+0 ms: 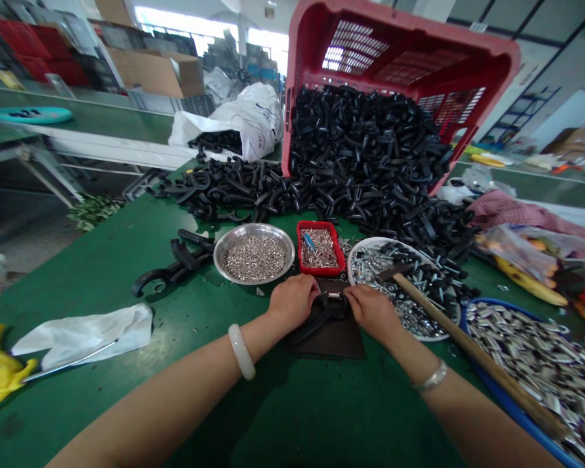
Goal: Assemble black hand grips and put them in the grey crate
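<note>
My left hand (pixel 292 302), fingers closed, grips a black plastic part (pixel 316 320) low over a dark square pad (pixel 344 344). A small metal spring (pixel 334 295) sits across the top of that part. My right hand (pixel 374 313) is pinched at the spring's right end; whatever lies between its fingertips is too small to make out. Just beyond my hands are a metal bowl of tiny metal pieces (pixel 254 257) and a red tray (pixel 341 260) of pins with a blue item inside. To the right stands a white bowl (pixel 358 244) with metal pins and black pieces.
A hammer (pixel 448 315) lies across the white bowl and a blue basin (pixel 482 370) of metal pieces. Behind, a tipped red crate (pixel 292 78) spills black parts (pixel 370 143). Leftward are assembled black parts (pixel 175 263), a white cloth (pixel 97 328) and a yellow-handled tool (pixel 2 374).
</note>
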Tool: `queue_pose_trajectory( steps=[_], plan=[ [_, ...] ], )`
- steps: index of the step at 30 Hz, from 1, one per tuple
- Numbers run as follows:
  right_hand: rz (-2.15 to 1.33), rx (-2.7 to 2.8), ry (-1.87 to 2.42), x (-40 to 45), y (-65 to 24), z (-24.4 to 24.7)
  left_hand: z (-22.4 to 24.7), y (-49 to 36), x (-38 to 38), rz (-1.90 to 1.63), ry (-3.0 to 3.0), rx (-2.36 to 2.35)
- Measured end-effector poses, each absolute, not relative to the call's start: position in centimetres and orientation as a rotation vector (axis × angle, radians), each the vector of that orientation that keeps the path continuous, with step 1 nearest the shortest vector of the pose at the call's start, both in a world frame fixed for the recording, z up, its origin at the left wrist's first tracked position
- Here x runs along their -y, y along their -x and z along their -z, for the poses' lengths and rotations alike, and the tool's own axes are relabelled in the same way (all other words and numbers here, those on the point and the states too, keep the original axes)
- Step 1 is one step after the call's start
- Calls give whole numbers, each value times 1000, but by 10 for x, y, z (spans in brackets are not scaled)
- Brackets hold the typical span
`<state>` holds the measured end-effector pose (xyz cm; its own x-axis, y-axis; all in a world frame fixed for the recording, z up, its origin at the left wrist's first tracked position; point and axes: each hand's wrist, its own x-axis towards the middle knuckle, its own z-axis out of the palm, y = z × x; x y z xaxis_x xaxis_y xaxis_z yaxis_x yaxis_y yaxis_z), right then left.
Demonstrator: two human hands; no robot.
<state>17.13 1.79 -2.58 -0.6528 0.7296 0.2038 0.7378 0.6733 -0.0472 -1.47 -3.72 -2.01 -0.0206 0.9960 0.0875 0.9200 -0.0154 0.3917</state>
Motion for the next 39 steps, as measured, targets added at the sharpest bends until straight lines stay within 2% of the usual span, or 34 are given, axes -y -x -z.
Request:
queue_pose_trajectory(
  steps=[5,9,12,16,20,23,28,34,39],
  plan=[
    [408,2856,1180,-7,-161,14,18,12,39,-474,-2010,-2067],
    [427,2943,1135,-8,-161,6,19,12,39,-500,-1981,-2077],
    [220,2895,1098,-13,-166,2,16,16,35,-643,-1910,-1993],
    [-377,2421,925,-11,-158,1,6,21,28,-923,-1585,-1562],
    [-875,1977,840,-5,-137,3,-1,21,28,-924,-1034,-1089],
    [-1040,1868,877,-2,-127,6,2,18,33,-930,-713,-918],
    [-851,1873,897,2,-127,8,6,11,35,-962,-600,-941],
    [-369,2345,999,5,-141,15,8,25,31,-1169,-1192,-1458],
    [-191,2501,1098,9,-145,26,12,38,35,-838,-1689,-1748]
  ],
)
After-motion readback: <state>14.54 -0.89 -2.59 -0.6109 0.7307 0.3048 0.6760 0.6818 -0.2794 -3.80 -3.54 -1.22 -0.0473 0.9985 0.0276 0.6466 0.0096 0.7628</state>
